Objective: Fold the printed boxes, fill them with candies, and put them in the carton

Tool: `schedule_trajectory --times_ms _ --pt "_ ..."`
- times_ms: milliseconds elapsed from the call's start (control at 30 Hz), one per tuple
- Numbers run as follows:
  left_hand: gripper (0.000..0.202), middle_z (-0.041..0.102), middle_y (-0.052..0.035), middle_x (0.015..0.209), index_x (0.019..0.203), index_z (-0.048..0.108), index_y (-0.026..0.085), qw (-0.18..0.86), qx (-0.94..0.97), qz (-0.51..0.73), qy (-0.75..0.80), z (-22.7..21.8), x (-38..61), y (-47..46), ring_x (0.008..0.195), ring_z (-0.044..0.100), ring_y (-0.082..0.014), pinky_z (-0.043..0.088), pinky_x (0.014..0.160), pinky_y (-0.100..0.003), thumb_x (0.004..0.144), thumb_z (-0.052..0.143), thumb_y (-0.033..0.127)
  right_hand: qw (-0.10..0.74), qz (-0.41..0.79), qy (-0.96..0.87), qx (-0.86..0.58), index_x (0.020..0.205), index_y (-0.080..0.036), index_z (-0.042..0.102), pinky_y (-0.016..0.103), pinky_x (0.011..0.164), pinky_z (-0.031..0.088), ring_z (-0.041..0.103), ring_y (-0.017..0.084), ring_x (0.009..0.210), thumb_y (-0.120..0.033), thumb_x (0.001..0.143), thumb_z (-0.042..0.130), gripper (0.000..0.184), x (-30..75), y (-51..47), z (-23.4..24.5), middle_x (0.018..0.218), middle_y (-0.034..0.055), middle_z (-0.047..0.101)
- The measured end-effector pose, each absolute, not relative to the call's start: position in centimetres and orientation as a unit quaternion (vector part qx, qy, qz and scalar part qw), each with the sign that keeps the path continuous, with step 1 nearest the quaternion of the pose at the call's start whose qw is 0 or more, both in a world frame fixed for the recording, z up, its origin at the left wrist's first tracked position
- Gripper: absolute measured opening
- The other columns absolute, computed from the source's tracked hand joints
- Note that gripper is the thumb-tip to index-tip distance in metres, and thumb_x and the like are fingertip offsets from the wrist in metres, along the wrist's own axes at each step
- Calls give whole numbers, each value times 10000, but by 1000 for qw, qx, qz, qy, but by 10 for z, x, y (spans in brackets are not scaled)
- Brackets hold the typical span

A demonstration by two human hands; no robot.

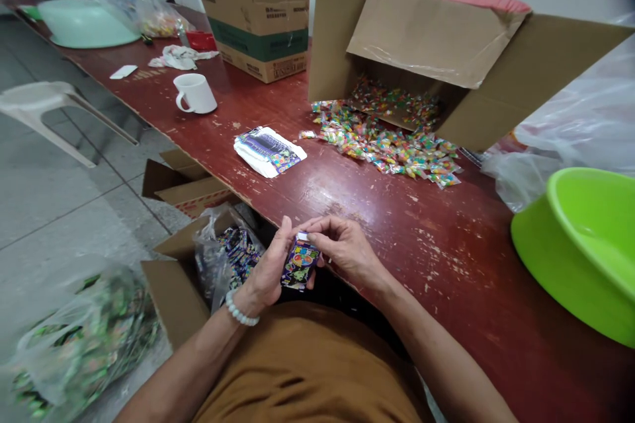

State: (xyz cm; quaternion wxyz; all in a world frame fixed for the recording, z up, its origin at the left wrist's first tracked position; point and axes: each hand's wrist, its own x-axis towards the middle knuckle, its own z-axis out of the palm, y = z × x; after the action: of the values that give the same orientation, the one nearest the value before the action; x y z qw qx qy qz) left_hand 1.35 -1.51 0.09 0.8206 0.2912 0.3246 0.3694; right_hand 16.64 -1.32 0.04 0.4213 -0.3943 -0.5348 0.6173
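Observation:
Both of my hands hold one small printed carton (299, 266) at the near edge of the red-brown table (446, 258). My left hand (268, 271), with a white bead bracelet at the wrist, wraps the carton's side and bottom. The fingers of my right hand (342, 248) pinch its white top flap. A stack of flat printed cartons (269, 151) lies further out on the table. Beyond it, many small colourful packets (391, 142) spill from a big cardboard box lying on its side (426, 46).
A lime green basin (580, 251) sits at the right, a clear plastic bag (575, 125) behind it. A white mug (194, 93), a second cardboard box (258, 13) and a pale green basin (82, 23) stand further back. On the floor at left are an open box holding a bag of cartons (223, 261) and a filled plastic bag (79, 337).

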Motion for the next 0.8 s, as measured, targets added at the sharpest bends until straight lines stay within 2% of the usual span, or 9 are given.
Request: schedule_trajectory --times_ms 67,133,200,267,367,433,567,667,800 --pt "653 749 -118 858 1379 594 151 814 296 371 334 1 12 -14 449 620 -153 483 387 -250 944 459 619 434 577 -559 -408 873 -197 690 262 511 525 607 114 589 -369 921 630 189 167 -15 1 1032 59 715" --pt "534 754 -117 936 1351 618 166 808 291 383 340 2 11 -12 508 647 -163 505 405 -252 917 573 473 442 513 -608 -414 872 -215 708 300 669 560 641 147 724 -348 925 636 161 169 -18 0 976 47 704" --pt "453 748 -106 975 1291 650 169 807 275 397 340 0 10 -10 557 660 -165 520 419 -246 868 619 329 446 471 -644 -406 935 -240 718 349 816 557 648 188 895 -351 926 639 137 170 -21 -3 1012 51 681" --pt "403 737 -91 936 1231 667 166 812 249 408 335 -4 11 -9 588 664 -166 521 426 -234 849 603 274 437 459 -657 -408 1036 -260 701 374 851 552 629 206 962 -362 901 672 171 170 -25 -9 1098 62 639" --pt "373 713 -71 824 1205 652 161 818 216 421 326 -13 10 -8 626 676 -177 536 469 -236 858 561 264 412 451 -663 -432 1136 -277 653 392 869 551 607 222 1007 -360 839 744 322 167 -27 -19 1167 70 582" --pt "369 695 -58 761 1203 637 145 817 199 441 314 -16 9 -8 610 674 -174 545 496 -244 868 541 268 407 431 -683 -426 1217 -289 602 430 960 520 566 255 1148 -365 824 763 432 164 -27 -24 1255 85 540" --pt "395 679 -28 708 1260 565 180 822 189 443 303 -17 3 -10 477 648 -186 535 430 -291 900 504 331 382 372 -761 -370 1416 -293 417 515 1095 427 412 336 1364 -454 677 882 888 158 -26 -29 1426 139 420" --pt "395 682 -22 710 1234 554 212 804 196 441 348 -26 -11 -8 435 646 -207 530 406 -324 892 526 407 353 365 -761 -403 1505 -283 279 529 1036 479 473 354 1296 -491 610 909 1114 155 -28 -34 1486 176 347" --pt "344 681 -18 682 1076 596 179 661 169 525 509 -51 -51 12 429 628 -174 512 433 -288 839 605 428 361 396 -692 -485 1506 -283 246 448 859 555 634 224 948 -355 856 711 803 158 -29 -42 1310 146 505"
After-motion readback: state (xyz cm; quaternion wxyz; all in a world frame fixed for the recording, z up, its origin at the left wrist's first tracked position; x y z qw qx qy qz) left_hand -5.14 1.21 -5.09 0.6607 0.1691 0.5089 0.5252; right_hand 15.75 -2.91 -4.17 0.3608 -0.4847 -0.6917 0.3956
